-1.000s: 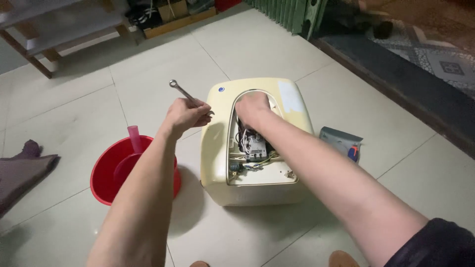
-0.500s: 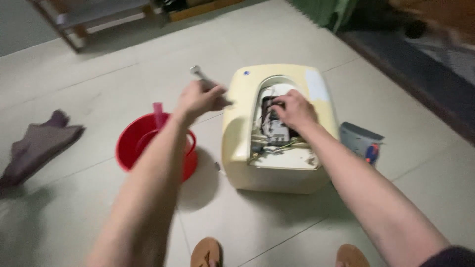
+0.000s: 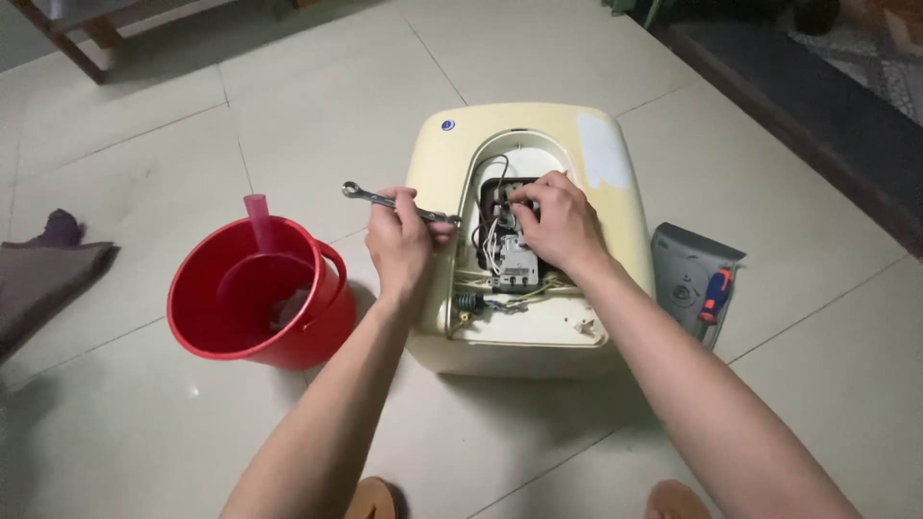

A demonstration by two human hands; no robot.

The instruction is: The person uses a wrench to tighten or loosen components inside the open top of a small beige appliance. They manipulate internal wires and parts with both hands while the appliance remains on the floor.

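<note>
Two hands work at the cream water heater [image 3: 538,173], which lies on its back on the tiled floor [image 3: 288,115] and serves as my landmark.

1. My right hand [image 3: 561,223] sits inside the heater's open service bay. Its fingers [image 3: 527,192] are curled narrow, tips pinched at the upper part of the wiring block [image 3: 511,252]. I cannot tell whether they grip a screw, a terminal or only touch the part.

2. My left hand [image 3: 400,245] is closed around the metal wrench [image 3: 394,203] at the heater's left edge. The wrench's long axis runs nearly level, tilted slightly up to the left: the ring end points away from the heater, the other end reaches the rim of the bay.

3. Key relation: the wiring block lies directly under the right fingertips and just right of the wrench tip. The right hand is the nearer one; the wrench end stands just beside the bay, not in it.

4. Surroundings: a red bucket [image 3: 258,298] holding a pink scoop [image 3: 260,226] stands left of the heater. A grey cover plate [image 3: 685,274] with an orange-handled screwdriver [image 3: 714,294] lies to the heater's right. A dark cloth [image 3: 43,274] lies far left.
</note>
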